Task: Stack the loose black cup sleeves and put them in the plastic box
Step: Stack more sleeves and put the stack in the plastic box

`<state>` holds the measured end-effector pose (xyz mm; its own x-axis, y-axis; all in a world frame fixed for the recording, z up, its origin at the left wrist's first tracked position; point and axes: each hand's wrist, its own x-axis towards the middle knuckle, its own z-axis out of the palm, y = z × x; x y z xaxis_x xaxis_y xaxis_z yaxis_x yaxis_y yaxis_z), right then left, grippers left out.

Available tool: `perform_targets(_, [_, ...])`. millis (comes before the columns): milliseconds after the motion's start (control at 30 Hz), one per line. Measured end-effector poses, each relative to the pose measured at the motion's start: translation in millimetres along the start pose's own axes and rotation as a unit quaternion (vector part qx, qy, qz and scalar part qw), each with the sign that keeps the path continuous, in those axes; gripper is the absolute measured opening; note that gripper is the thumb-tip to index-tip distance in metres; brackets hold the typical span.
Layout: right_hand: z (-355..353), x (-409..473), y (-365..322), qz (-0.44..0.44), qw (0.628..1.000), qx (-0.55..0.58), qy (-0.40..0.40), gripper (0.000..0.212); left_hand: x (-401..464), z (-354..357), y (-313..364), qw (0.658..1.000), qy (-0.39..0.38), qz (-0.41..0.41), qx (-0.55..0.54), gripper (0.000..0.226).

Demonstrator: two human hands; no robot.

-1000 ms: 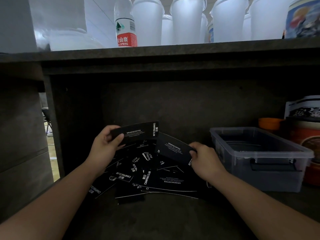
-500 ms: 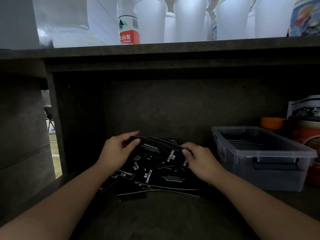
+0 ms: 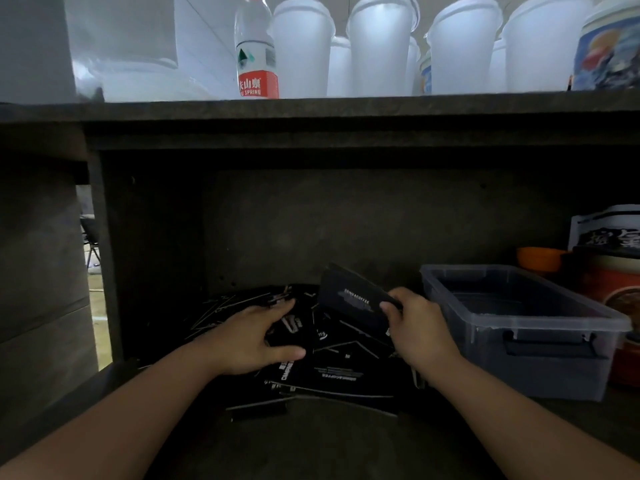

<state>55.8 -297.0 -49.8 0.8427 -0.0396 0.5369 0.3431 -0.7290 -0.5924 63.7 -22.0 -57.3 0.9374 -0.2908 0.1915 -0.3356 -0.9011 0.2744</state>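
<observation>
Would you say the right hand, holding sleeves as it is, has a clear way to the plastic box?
Probably yes. The right hand grips its sleeves just left of the box, which stands open-topped, and nothing lies between them.

Seen from above and behind, two bare forearms reach into a dark shelf recess where a loose pile of black cup sleeves (image 3: 311,344) lies scattered. The left hand (image 3: 252,337) rests flat on the pile with fingers spread, while the right hand (image 3: 420,327) pinches a held sleeve (image 3: 349,299), tilted up above the pile. A clear plastic box (image 3: 519,341) sits just to the right of the pile, and on the shelf above stand white cups (image 3: 381,46) and a water bottle (image 3: 256,53).
</observation>
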Motion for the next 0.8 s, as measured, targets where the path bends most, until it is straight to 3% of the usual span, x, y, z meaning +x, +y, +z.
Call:
perform_targets(100, [1.5, -1.0, -1.0, -0.002, 1.000, -0.004, -0.012, 0.012, 1.8, -7.1, 0.9, 0.998, 0.041, 0.038, 0.036, 0.105])
perform_targets(200, [3.3, -0.9, 0.0, 0.010, 0.999, -0.003, -0.037, 0.012, -3.2, -11.3, 10.4, 0.995, 0.025, 0.069, 0.070, 0.088])
perform_targets(300, [2.7, -1.6, -0.8, 0.018, 0.997, -0.028, -0.075, 0.014, -7.2, -12.2, 15.4, 0.996, -0.002, 0.050, 0.072, 0.101])
perform_targets(367, [1.5, -1.8, -1.7, 0.016, 0.995, -0.040, -0.089, 0.016, -8.6, -14.8, 23.3, 0.990, 0.006, 0.049, 0.132, 0.098])
perform_targets(467, [0.9, -0.7, -1.4, 0.013, 0.994, -0.047, -0.102, 0.018, -9.7, -16.5, 42.4, 0.952, 0.049, 0.124, 0.275, 0.058])
perform_targets(533, [0.8, -0.3, -0.7, 0.017, 0.993, -0.047, -0.105, 0.019, -9.9, -15.8, 51.9, 0.929, 0.050, 0.165, 0.326, 0.045])
perform_targets(800, [1.5, -0.9, 1.3, 0.001, 0.995, -0.027, -0.099, 0.024, -10.3, -4.4, 72.0, 0.900, 0.051, 0.149, 0.406, 0.047])
